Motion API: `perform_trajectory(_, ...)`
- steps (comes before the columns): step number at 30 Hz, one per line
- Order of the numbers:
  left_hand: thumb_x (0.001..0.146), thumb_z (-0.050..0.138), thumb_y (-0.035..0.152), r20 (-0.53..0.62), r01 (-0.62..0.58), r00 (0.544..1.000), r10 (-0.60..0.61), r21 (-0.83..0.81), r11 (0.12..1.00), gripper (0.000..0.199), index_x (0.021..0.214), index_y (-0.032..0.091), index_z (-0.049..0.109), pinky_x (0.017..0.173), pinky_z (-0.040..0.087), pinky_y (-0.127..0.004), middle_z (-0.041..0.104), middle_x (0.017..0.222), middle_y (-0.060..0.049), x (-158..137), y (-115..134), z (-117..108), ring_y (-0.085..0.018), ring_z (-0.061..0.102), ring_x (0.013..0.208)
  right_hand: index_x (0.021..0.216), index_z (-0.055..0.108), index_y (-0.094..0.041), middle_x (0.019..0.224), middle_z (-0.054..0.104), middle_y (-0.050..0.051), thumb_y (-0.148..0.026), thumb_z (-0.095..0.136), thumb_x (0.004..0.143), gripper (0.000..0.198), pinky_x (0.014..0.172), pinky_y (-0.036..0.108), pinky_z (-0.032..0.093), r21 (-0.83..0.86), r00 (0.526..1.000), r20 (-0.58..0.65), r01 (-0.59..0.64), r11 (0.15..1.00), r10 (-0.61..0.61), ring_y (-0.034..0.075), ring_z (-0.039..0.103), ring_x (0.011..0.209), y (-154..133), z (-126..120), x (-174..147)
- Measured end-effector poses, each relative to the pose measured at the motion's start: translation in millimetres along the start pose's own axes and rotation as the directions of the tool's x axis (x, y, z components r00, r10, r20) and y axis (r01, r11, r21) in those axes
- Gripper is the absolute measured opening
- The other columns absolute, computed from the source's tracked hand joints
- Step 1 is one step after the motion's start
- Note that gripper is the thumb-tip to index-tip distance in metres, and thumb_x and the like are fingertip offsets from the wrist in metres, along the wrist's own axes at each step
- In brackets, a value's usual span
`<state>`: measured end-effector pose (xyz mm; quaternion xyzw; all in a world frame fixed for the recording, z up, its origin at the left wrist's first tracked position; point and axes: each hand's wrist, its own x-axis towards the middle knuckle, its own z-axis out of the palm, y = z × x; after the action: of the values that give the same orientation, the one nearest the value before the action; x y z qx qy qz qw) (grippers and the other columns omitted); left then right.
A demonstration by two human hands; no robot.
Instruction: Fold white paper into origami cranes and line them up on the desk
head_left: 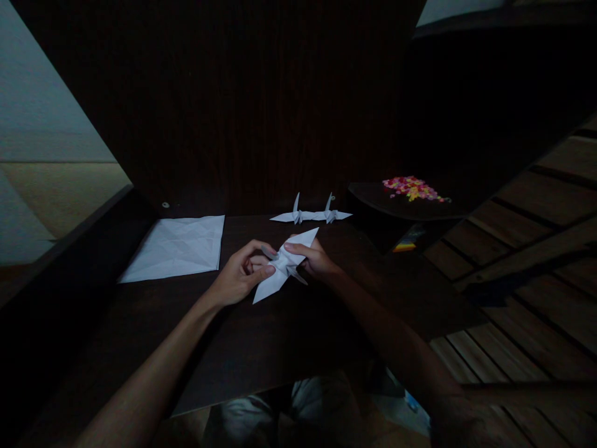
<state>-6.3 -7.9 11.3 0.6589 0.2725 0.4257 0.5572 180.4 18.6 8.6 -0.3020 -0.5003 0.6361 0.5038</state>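
Observation:
A white origami crane (pixel 285 264) is held between both hands above the dark desk (pixel 275 336), its two broad wings spread slantwise. My left hand (pixel 243 271) pinches its left side, thumb near the middle fold. On the other side, my right hand (pixel 316 256) grips the upper right wing with the thumb on top and the fingers hidden beneath. A narrow folded point sticks out below the right hand. Just behind stand two finished white paper cranes (pixel 298 216) (pixel 330 215), side by side with wing tips meeting, against the back panel.
At the left lies a stack of creased white paper sheets (pixel 180 247). A small curved shelf (pixel 373 196) at the right bears a heap of tiny pink, red and yellow pieces (pixel 413 188). Wooden slats (pixel 522 249) run along the far right; a dark side board (pixel 79 242) bounds the left.

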Motion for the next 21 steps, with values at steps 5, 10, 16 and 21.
perform_trajectory(5, 0.075, 0.072, 0.023, 0.056, 0.038, 0.998, -0.039, 0.009, 0.999, 0.040, 0.108, 0.019, 0.049, 0.052, 0.042, -0.018, 0.063, 0.076, 0.000, -2, 2, 0, -0.011, 0.061, 0.064, 0.061, 0.053, -0.016, 0.054, 0.044, -0.005, -0.028, 0.073, 0.062, 0.023, 0.040, 0.020, 0.022, 0.016, 1.000, 0.025, -0.010, 1.000, 0.010, 0.006, 0.038, 0.046, -1, -3, 0)
perform_trajectory(10, 0.075, 0.072, 0.021, 0.100, 0.088, 0.991, -0.083, -0.043, 0.995, 0.043, 0.109, 0.019, 0.046, 0.050, 0.043, -0.018, 0.064, 0.071, 0.001, -2, 7, 0, -0.011, 0.061, 0.060, 0.061, 0.054, -0.015, 0.052, 0.045, -0.005, -0.025, 0.073, 0.062, 0.022, 0.040, 0.020, 0.022, 0.024, 0.999, 0.036, -0.026, 0.999, 0.025, 0.006, 0.037, 0.045, -1, -7, 1)
perform_trajectory(16, 0.073, 0.073, 0.021, 0.123, 0.110, 0.987, -0.102, -0.065, 0.992, 0.047, 0.112, 0.019, 0.046, 0.053, 0.047, -0.020, 0.066, 0.073, 0.000, -2, 8, -2, -0.013, 0.064, 0.063, 0.058, 0.051, -0.015, 0.049, 0.041, -0.007, -0.029, 0.074, 0.061, 0.027, 0.036, 0.019, 0.018, 0.017, 0.997, 0.054, -0.050, 0.999, 0.049, 0.004, 0.033, 0.041, -1, -10, 3)
perform_trajectory(21, 0.072, 0.073, 0.021, 0.127, 0.129, 0.985, -0.119, -0.072, 0.989, 0.049, 0.113, 0.019, 0.046, 0.052, 0.046, -0.019, 0.066, 0.073, 0.000, -2, 9, -2, -0.013, 0.063, 0.061, 0.058, 0.050, -0.016, 0.049, 0.042, -0.006, -0.030, 0.074, 0.061, 0.028, 0.036, 0.018, 0.019, 0.023, 0.996, 0.035, -0.079, 0.997, 0.078, 0.004, 0.034, 0.041, 0, -11, 4)
